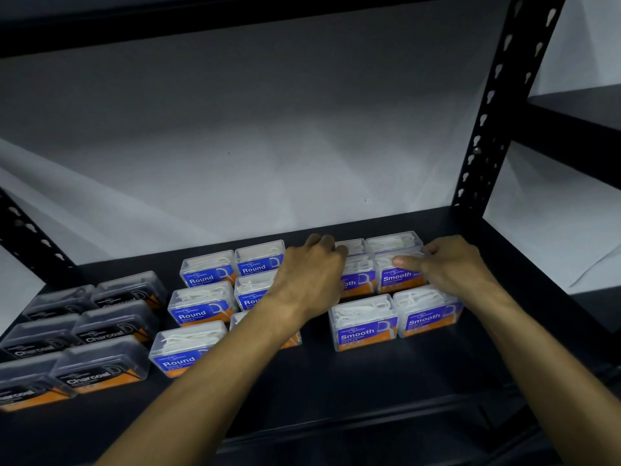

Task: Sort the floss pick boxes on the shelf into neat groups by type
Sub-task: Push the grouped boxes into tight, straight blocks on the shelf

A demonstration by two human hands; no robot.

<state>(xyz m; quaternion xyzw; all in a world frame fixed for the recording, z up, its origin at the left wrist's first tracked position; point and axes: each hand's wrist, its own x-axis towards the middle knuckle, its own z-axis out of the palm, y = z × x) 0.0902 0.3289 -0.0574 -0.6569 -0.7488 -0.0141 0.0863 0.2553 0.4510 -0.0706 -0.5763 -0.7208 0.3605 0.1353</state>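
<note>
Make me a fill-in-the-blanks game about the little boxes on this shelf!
1. The black boxes at the far left are labelled ____.
2. The group in the middle is labelled ____.
3. Both hands, left and right, are on the boxes labelled ____.
4. The boxes sit on a shelf whose colour is ____.

Missing words: Charcoal; Round; Smooth; black

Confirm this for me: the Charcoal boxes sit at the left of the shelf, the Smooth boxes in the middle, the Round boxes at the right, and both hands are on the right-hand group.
One thing is wrong: the middle and right groups are swapped. The head view shows the Round boxes in the middle and the Smooth boxes at the right. The Charcoal boxes are at the left of the shelf, and the left hand and right hand are on the right-hand group.
</note>
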